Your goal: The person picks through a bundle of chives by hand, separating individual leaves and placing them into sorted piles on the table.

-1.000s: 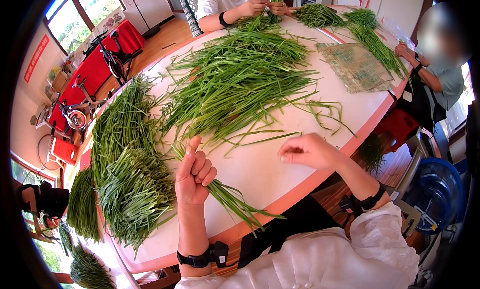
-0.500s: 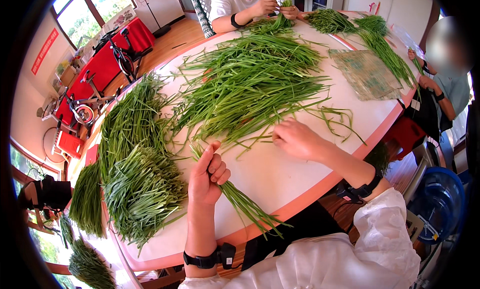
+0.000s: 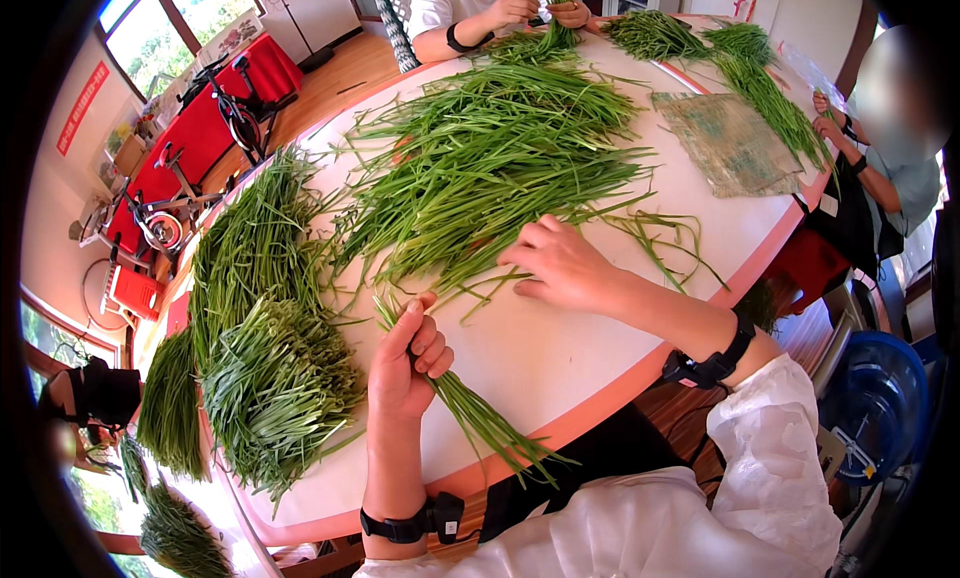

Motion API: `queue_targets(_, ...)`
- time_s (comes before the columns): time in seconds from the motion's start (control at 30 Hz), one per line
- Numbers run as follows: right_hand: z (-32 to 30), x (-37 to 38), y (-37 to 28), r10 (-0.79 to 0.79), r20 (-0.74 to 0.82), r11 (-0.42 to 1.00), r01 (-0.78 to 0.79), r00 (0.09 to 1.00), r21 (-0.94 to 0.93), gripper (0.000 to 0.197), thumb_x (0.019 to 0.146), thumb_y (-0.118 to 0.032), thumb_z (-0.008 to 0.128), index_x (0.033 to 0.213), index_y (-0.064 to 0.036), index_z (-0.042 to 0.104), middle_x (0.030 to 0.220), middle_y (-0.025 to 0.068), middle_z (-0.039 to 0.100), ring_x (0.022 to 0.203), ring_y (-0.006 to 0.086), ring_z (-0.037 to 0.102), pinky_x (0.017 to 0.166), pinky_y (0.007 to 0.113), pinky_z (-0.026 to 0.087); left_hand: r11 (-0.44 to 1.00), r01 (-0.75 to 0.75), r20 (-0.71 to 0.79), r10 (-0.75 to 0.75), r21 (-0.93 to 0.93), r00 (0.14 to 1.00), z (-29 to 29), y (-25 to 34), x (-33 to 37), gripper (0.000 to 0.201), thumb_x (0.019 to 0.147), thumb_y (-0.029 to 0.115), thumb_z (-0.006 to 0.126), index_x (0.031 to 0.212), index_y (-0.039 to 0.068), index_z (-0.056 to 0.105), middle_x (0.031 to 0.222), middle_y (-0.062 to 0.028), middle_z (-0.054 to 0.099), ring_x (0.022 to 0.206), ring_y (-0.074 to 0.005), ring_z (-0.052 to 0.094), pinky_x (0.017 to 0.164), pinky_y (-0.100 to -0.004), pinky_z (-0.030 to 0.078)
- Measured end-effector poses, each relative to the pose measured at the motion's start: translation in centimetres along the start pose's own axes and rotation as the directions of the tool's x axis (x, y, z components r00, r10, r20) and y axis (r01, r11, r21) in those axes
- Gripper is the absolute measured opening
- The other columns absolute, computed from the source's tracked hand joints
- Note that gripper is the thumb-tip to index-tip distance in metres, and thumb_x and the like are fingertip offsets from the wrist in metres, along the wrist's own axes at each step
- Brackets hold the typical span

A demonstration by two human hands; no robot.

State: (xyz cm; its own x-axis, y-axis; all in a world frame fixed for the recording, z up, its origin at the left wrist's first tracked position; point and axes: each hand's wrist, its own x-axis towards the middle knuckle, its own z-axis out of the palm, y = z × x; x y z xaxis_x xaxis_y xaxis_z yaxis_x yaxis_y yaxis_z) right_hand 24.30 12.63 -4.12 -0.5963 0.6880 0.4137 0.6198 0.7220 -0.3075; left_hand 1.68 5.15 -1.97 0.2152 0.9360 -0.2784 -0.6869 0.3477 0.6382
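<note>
Right hand (image 3: 560,268) has neared the pile (image 3: 500,158), half-parted, apparently empty; left grip (image 3: 408,366) wraps a bunch (image 3: 475,408) by the bench's (image 3: 606,408) near edge; picking calls for a pinch

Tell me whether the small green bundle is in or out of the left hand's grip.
In. The left hand is closed around the small bundle, whose stalks stick out on both sides of the fist.

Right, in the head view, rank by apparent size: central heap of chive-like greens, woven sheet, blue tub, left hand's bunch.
Largest: central heap of greens
Middle: woven sheet and blue tub, too alike to rank
Smallest: bunch in the left hand
</note>
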Motion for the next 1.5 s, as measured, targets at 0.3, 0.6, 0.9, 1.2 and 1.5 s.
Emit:
queue_targets(0.3, -0.5, -1.5, -0.8, 0.121, 0.081, 0.992, -0.123, 0.989, 0.021, 0.008, 0.075, -0.011, 0.058, 0.073, -0.0045, 0.054, 0.080, 0.0086, 0.054, 0.084, 0.0257, 0.049, 0.072, 0.035, 0.040, 1.000, -0.009, 0.026, 0.009, -0.027, 1.000, -0.5, 0.4, 0.1, 0.017, 0.091, 0.017, 0.044, 0.102, 0.006, 0.052, 0.055, 0.0051, 0.029, 0.042, -0.0046, 0.024, 0.039, -0.0200, 0.023)
queue_targets(0.6, -11.1, -10.5, 7.1, 0.618, -0.018, 0.784, -0.617, 0.786, -0.070, 0.015, 0.075, -0.015, 0.058, 0.075, 0.0000, 0.060, 0.068, 0.0133, 0.057, 0.072, 0.0300, 0.052, 0.068, 0.038, 0.043, 1.000, 0.018, 0.027, -0.018, -0.007, 0.999, 0.0, -0.2, 0.2, 0.017, 0.091, 0.017, 0.045, 0.101, 0.006, 0.052, 0.055, 0.0051, 0.029, 0.042, -0.0048, 0.024, 0.039, -0.0200, 0.023)
queue_targets(0.9, -5.9, -2.9, 3.6, 0.138, -0.041, 0.990, -0.139, 0.990, -0.017, 0.016, 0.072, -0.018, 0.064, 0.085, -0.0082, 0.063, 0.084, 0.0067, 0.058, 0.085, 0.0253, 0.049, 0.075, 0.035, 0.041, 1.000, 0.017, 0.021, -0.017, 0.008, 1.000, 0.5, -0.8, 0.8, 0.016, 0.091, 0.017, 0.045, 0.102, 0.007, 0.051, 0.055, 0.0057, 0.028, 0.042, -0.0044, 0.023, 0.039, -0.0192, 0.023)
queue_targets(1.2, 1.0, 5.0, 1.1, 0.077, 0.198, 0.983, -0.108, 0.977, 0.149, 0.011, 0.072, -0.015, 0.063, 0.075, -0.0052, 0.059, 0.072, 0.0056, 0.058, 0.071, 0.0210, 0.054, 0.068, 0.031, 0.043, 0.999, 0.007, 0.036, -0.006, -0.033, 0.999, -0.2, 0.5, -0.4, 0.017, 0.091, 0.017, 0.045, 0.102, 0.006, 0.053, 0.054, 0.0053, 0.028, 0.042, -0.0048, 0.024, 0.040, -0.0199, 0.024)
queue_targets(1.5, -0.1, 4.0, -1.0, 0.240, 0.309, 0.642, -0.389, 0.921, 0.661, 0.015, 0.079, -0.018, 0.063, 0.084, -0.0043, 0.061, 0.075, 0.0007, 0.063, 0.070, 0.0080, 0.056, 0.065, 0.025, 0.045, 0.998, 0.057, 0.042, -0.056, -0.015, 0.998, -1.3, 1.4, -2.6, 0.016, 0.090, 0.017, 0.045, 0.101, 0.005, 0.050, 0.055, 0.0049, 0.030, 0.043, -0.0058, 0.026, 0.041, -0.0207, 0.025)
